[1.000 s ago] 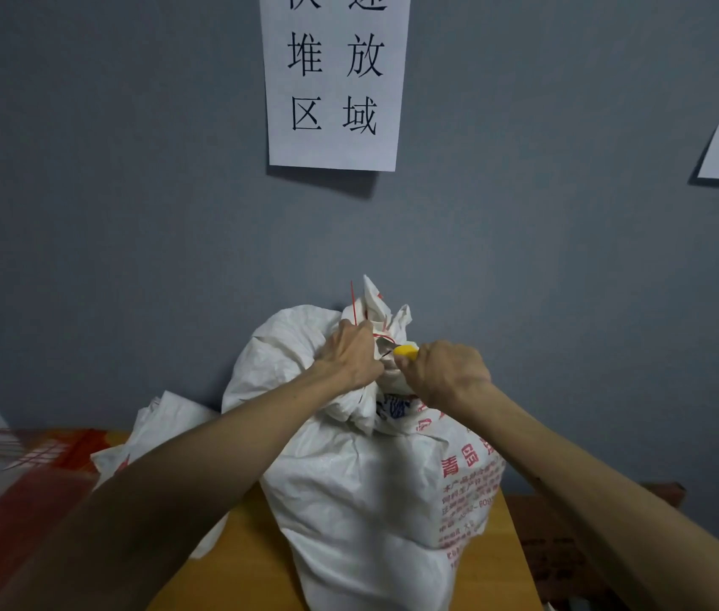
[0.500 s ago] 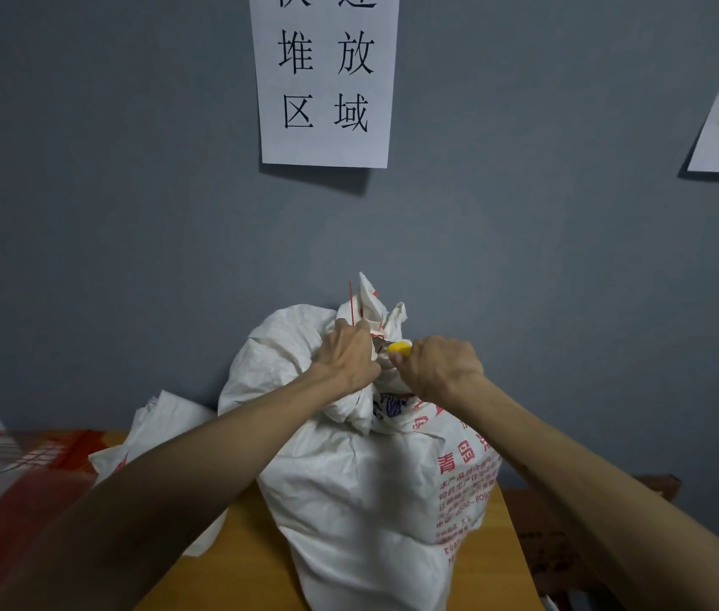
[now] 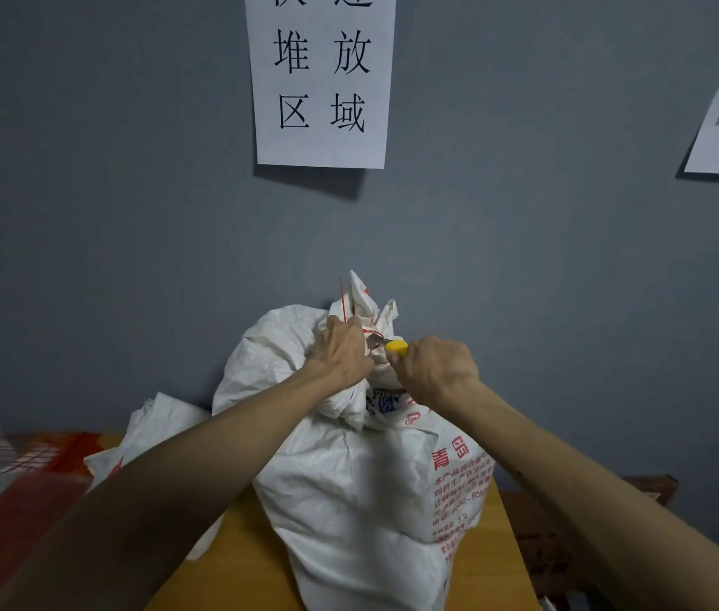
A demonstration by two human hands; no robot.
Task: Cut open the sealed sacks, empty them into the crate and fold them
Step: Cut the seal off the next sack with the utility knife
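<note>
Mostly hidden inside right hand (image 3: pixel 434 368), yellow cutter (image 3: pixel 396 346) against sack (image 3: pixel 348 500)

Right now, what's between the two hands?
Head view: the grey blade of the yellow-handled cutter in the right hand, at the red tie string on the neck of the white woven sack gripped by the left hand.

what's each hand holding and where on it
Left hand grips the sack at its tied neck; right hand grips the yellow-handled cutter by its handle.
</note>
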